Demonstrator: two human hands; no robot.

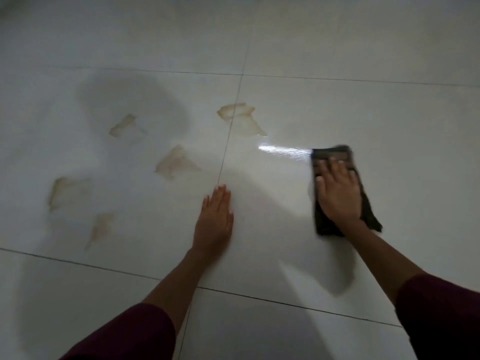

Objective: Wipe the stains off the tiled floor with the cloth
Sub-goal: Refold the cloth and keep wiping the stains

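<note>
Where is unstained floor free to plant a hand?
Free: between left hand and cloth under right hand; also right of the cloth. Crowded: five stains, from the seam stain to the lower-left one.

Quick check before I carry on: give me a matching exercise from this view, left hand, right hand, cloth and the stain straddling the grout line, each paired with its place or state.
Things:
1. left hand
2. right hand
3. dark cloth
4. stain on the grout line

Places or states:
A. brownish patch, lying apart from the cloth, unwiped
B. flat on bare tile, fingers straight, nothing under it
C. spread on the tile at the right, beside a wet shiny streak
D. pressing down on the cloth with fingers spread

Pairs: 1-B, 2-D, 3-C, 4-A
</note>
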